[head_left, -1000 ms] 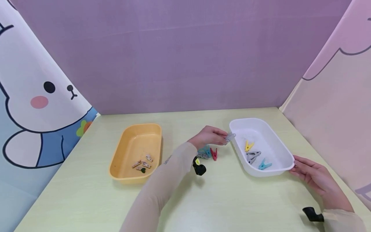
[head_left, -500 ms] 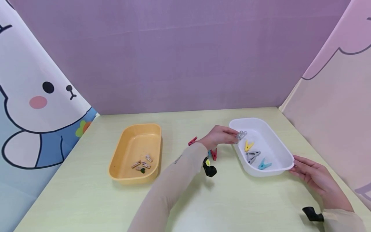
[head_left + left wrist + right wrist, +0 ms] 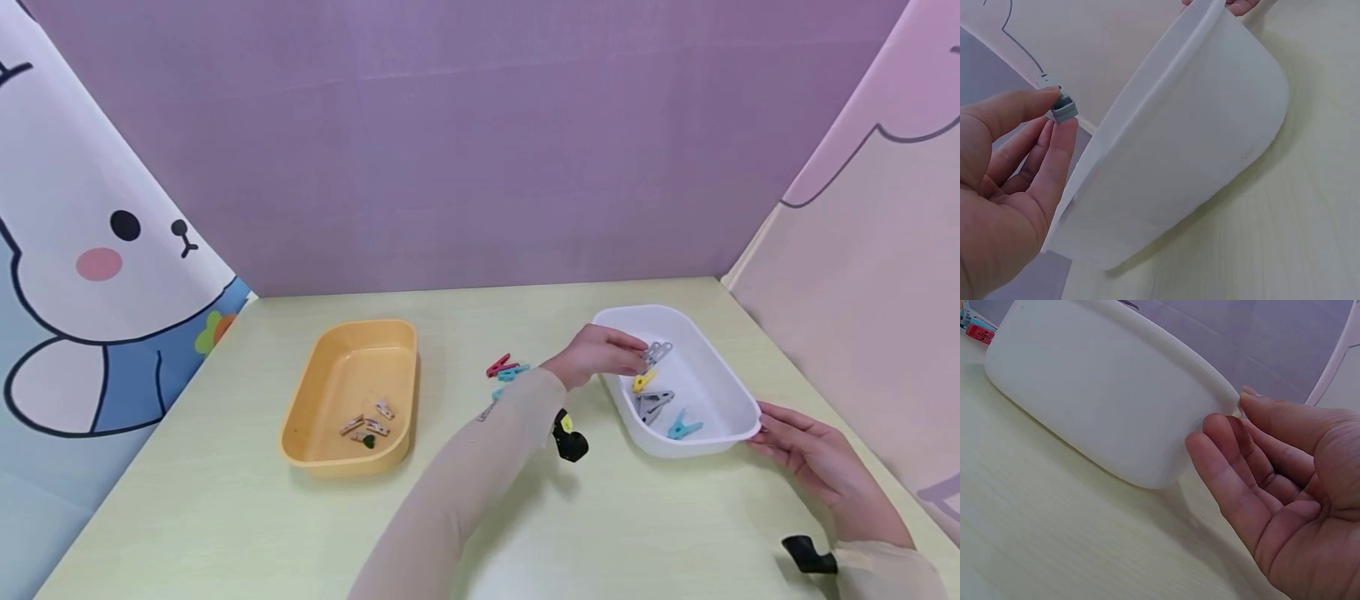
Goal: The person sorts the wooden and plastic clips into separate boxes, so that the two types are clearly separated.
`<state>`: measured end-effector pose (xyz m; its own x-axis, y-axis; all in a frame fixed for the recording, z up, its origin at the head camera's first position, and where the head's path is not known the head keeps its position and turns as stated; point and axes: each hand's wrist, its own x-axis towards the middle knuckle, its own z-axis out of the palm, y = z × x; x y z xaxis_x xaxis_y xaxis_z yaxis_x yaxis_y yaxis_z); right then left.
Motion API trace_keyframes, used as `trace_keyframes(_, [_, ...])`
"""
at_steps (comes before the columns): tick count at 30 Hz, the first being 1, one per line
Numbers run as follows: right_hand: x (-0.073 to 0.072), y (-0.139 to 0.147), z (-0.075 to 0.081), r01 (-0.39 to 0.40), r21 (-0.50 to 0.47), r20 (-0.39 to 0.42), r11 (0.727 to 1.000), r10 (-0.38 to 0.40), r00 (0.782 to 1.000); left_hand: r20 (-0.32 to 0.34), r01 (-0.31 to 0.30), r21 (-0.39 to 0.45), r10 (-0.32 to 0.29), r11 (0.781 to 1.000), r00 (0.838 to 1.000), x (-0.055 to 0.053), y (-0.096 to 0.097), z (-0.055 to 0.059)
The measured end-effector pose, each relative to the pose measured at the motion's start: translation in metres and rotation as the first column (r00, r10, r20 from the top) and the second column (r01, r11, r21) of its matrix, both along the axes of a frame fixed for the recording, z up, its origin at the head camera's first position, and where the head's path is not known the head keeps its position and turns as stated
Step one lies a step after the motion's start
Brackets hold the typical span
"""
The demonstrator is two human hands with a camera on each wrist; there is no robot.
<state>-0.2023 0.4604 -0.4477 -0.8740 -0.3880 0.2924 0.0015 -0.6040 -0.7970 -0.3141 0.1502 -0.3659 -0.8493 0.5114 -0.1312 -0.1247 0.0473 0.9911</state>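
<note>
My left hand [image 3: 600, 354] pinches a grey clothespin [image 3: 658, 353] between thumb and fingertips, over the left part of the white plastic tub [image 3: 720, 354]. In the left wrist view the thumb and fingers meet on the clothespin [image 3: 1063, 108], just past the tub's rim. At the tub's near right corner my right hand [image 3: 817, 458] grips the edge, thumb at the rim and curled fingers against the outer wall. Inside the tub lie a yellow clothespin [image 3: 642, 382], grey clothespins [image 3: 654, 405] and a light blue clothespin [image 3: 683, 426].
Left of my arm stands a yellow tub [image 3: 360, 367] with several small wooden clothespins [image 3: 377, 427] in it. Between the tubs, a red clothespin [image 3: 501, 365] and a blue clothespin [image 3: 513, 372] lie on the table, partly behind my left arm. A purple wall rises at the back.
My left hand has carried the grey clothespin rightward, from beside the white tub's left rim to over its inside. The right hand has stayed at the tub's corner.
</note>
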Motion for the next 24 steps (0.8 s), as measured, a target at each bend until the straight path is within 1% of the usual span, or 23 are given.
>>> trace_keyframes(4, [0.000, 0.000, -0.001, -0.002, -0.001, 0.005, 1.000, 0.002, 1.000, -0.003, 0.021, 0.030, -0.021, 0.999, 1.000, 0.005, 0.007, 0.002])
trace_keyframes(6, [0.000, 0.001, -0.001, 0.001, 0.002, 0.008, 1.000, -0.001, 1.000, -0.010, 0.024, 0.029, -0.024, 0.999, 1.000, 0.007, 0.011, 0.003])
trace_keyframes(9, [0.000, 0.000, 0.000, 0.004, 0.007, 0.008, 1.000, -0.004, 1.000, 0.001, 0.028, 0.030, -0.028, 0.999, 1.000, 0.011, 0.017, 0.004])
trace_keyframes(13, [0.001, 0.000, 0.001, 0.004, 0.006, 0.008, 1.000, -0.004, 1.000, 0.006, 0.037, 0.007, -0.037, 0.999, 0.999, 0.016, 0.026, 0.003])
trace_keyframes(16, [0.001, -0.001, 0.001, 0.002, 0.004, 0.009, 1.000, -0.002, 1.000, -0.007, 0.041, -0.030, -0.042, 0.999, 0.999, 0.018, 0.032, 0.001])
trace_keyframes(19, [0.001, -0.001, 0.002, 0.001, 0.004, 0.007, 1.000, -0.001, 1.000, -0.035, 0.042, -0.073, -0.045, 0.996, 0.998, 0.019, 0.036, -0.002])
trace_keyframes(22, [0.000, 0.000, 0.001, -0.003, 0.002, 0.005, 1.000, 0.003, 1.000, -0.097, 0.052, -0.144, -0.066, 0.988, 0.993, 0.018, 0.039, -0.004])
trace_keyframes(24, [0.000, -0.001, 0.001, -0.005, 0.000, 0.008, 1.000, 0.005, 1.000, -0.137, 0.064, -0.203, -0.093, 0.977, 0.986, 0.018, 0.041, -0.005])
